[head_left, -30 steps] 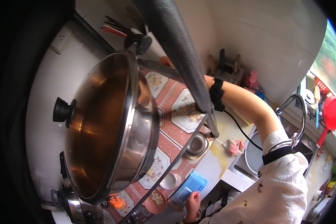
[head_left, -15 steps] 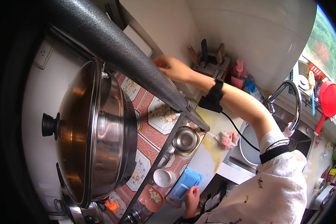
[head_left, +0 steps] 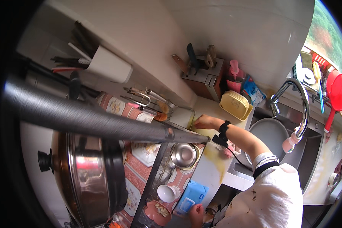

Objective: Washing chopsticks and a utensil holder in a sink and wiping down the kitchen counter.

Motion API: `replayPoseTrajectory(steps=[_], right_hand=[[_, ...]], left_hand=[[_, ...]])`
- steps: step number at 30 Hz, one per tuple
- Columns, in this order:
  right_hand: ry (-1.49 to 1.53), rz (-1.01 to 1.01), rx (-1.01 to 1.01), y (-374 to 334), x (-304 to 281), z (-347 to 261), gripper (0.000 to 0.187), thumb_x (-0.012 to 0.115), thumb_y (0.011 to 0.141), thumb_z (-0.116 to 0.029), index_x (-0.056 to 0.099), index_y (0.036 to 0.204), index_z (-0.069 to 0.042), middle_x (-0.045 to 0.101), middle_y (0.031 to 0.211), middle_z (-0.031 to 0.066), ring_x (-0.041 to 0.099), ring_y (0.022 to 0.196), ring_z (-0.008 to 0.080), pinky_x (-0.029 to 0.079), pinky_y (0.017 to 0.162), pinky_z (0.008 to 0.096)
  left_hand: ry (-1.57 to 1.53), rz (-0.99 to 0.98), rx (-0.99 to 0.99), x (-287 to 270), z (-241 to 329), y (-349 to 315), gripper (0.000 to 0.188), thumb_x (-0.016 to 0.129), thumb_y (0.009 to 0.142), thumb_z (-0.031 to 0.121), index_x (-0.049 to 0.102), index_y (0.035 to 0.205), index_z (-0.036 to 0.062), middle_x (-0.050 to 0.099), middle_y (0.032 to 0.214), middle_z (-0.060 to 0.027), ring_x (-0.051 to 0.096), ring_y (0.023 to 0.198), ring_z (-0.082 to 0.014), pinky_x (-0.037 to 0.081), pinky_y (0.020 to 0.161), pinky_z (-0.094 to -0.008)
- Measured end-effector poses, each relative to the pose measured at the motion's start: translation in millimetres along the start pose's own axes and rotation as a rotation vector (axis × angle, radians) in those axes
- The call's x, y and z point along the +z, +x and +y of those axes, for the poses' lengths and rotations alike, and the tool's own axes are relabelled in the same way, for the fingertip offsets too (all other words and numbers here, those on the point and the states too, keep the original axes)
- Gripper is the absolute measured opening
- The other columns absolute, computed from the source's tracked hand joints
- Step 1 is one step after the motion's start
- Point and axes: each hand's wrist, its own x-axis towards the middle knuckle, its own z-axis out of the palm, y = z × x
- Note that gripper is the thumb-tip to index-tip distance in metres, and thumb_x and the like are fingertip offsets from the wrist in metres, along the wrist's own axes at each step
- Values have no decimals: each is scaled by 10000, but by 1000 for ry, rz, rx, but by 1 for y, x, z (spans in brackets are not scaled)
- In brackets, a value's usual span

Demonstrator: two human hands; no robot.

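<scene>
My right hand (head_left: 204,122), with a black band on its wrist, is over the counter past the tip of a dark bar. Its fingers are bent at the edge of a pale, flat-topped square thing (head_left: 182,117); what they pinch, if anything, is hidden. Low in view, my left hand (head_left: 196,215) is loosely closed beside a blue pack of wipes (head_left: 192,194), with nothing seen in it. Near the pack are a white cup (head_left: 166,193), a pink dish (head_left: 154,211) with pale pieces and a steel bowl (head_left: 184,155).
A thick dark bar (head_left: 102,123) crosses the view before a large lidded pot (head_left: 87,171). Beyond my right hand stand a knife block (head_left: 205,81) and yellow tubs (head_left: 235,105). A sink (head_left: 307,152) holding a grey pan (head_left: 268,135) lies right.
My right hand has come from behind the bar, down and to the right. The view has shifted, bringing the utensil rack and the yellow tubs into sight. My left hand stays by the wipes.
</scene>
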Motion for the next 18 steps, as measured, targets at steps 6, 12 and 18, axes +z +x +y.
replayPoseTrajectory(steps=[6, 12, 18], right_hand=[[262, -189, 40, 43, 14, -5, 552, 654, 870, -166, 427, 1337, 23, 265, 1489, 246, 367, 1328, 295, 419, 1023, 359], [95, -409, 95, 54, 26, -26, 763, 660, 873, -307, 269, 1450, 6, 128, 1552, 230, 185, 1429, 309, 273, 1121, 392], [200, -355, 11, 84, 38, -22, 743, 657, 873, -339, 316, 1438, 1, 120, 1559, 213, 125, 1446, 311, 183, 1159, 421]], left_hand=[[87, -186, -201, -18, -16, -6, 279, 585, 908, 231, 647, 1060, 6, 684, 957, -172, 653, 880, -265, 502, 772, -383], [42, -13, -123, -15, 14, 2, 278, 593, 896, 244, 661, 1024, 7, 684, 927, -193, 661, 865, -293, 504, 767, -384], [188, -91, -99, -5, -29, 1, 262, 599, 896, 255, 661, 1047, 50, 696, 922, -158, 669, 865, -279, 510, 759, -384]])
